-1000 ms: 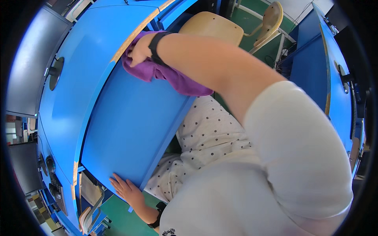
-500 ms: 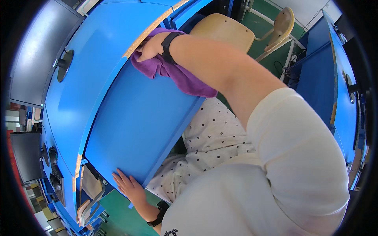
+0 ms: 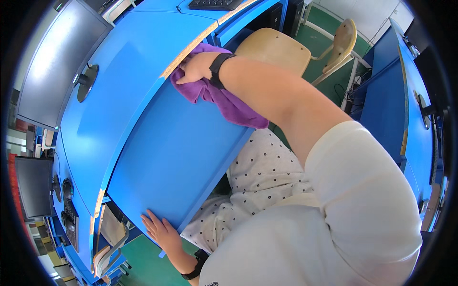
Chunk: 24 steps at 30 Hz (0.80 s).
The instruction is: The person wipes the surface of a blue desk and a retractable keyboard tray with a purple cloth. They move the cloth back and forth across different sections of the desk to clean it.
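Observation:
A blue pull-out keyboard tray (image 3: 176, 152) extends from under the blue desktop (image 3: 102, 114), above my lap. At the tray's far right end, my right hand (image 3: 196, 69) presses a purple cloth (image 3: 222, 102) against the surface. Its fingertips reach in by the desktop's edge and are partly hidden, while the cloth trails back along the tray's side. My left hand (image 3: 162, 232) rests flat on the tray's near left corner, fingers spread and holding nothing. Both wrists wear black bands.
A large monitor (image 3: 57, 62) stands on the desktop, with a second monitor (image 3: 34, 186) farther left. A black keyboard (image 3: 215, 4) lies at the top. Wooden chairs (image 3: 274, 50) stand beyond my right arm, and another chair (image 3: 110, 229) is at the lower left. A blue desk (image 3: 381, 105) runs along the right.
The whole view has shifted slightly, bringing the black keyboard in at the top. Both hands keep nearly the same places on the tray, the right one still on the cloth.

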Available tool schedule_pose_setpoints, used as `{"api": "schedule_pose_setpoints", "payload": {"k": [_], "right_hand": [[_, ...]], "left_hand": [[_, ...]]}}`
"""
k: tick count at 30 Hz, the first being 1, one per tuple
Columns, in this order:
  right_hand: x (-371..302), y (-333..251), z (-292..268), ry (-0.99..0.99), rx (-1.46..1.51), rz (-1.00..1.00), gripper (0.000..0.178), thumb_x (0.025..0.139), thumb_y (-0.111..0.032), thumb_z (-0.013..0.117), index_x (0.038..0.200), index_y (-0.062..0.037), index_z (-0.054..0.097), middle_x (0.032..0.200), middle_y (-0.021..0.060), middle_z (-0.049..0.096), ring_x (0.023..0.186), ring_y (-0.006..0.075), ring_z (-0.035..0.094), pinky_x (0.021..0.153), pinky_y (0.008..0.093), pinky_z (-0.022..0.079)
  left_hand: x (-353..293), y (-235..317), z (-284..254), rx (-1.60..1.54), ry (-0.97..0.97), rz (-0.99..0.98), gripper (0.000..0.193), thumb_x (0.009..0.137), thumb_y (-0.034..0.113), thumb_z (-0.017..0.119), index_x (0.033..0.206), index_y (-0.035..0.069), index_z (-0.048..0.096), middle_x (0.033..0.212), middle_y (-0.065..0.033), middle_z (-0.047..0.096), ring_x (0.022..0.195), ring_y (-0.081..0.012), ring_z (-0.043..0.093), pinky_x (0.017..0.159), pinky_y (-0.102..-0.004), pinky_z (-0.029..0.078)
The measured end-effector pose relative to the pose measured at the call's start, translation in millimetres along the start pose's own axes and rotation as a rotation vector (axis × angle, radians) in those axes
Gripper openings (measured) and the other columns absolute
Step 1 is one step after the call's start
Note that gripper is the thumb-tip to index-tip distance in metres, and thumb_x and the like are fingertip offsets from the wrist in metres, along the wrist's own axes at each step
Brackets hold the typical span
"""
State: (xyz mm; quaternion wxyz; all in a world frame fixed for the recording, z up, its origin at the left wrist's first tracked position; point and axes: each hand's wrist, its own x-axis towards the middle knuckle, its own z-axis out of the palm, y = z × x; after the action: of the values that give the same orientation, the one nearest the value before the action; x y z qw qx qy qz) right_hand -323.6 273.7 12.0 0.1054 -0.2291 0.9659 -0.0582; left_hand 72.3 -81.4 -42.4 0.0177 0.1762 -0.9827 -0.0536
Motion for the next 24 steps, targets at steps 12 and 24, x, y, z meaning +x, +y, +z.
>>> {"api": "schedule_pose_setpoints", "payload": {"k": [12,24], "right_hand": [[-11.1,-4.1,3.8,0.107,0.117,0.016,0.074,0.091,-0.066,0.049,0.126,-0.0025,0.067,0.125,0.0194,0.068,0.124,0.0367,0.058,0.108,0.0433,0.041],[-56.7,2.1,6.1,-0.029,0.048,-0.031,0.088,0.096,-0.07,0.035,0.145,0.0018,0.048,0.154,0.0226,0.041,0.146,0.0357,0.033,0.121,0.044,0.026]], "left_hand": [[-8.4,-6.8,2.3,0.034,0.016,-0.014,0.057,0.104,0.025,0.041,0.159,0.016,0.029,0.166,-0.0178,0.02,0.152,-0.0373,0.02,0.121,-0.0527,0.015],[-10.9,-3.2,-4.8,0.044,0.0,-0.044,0.058,0.102,0.023,0.043,0.159,0.014,0.03,0.165,-0.0187,0.021,0.152,-0.0374,0.02,0.121,-0.0551,0.016]]}}
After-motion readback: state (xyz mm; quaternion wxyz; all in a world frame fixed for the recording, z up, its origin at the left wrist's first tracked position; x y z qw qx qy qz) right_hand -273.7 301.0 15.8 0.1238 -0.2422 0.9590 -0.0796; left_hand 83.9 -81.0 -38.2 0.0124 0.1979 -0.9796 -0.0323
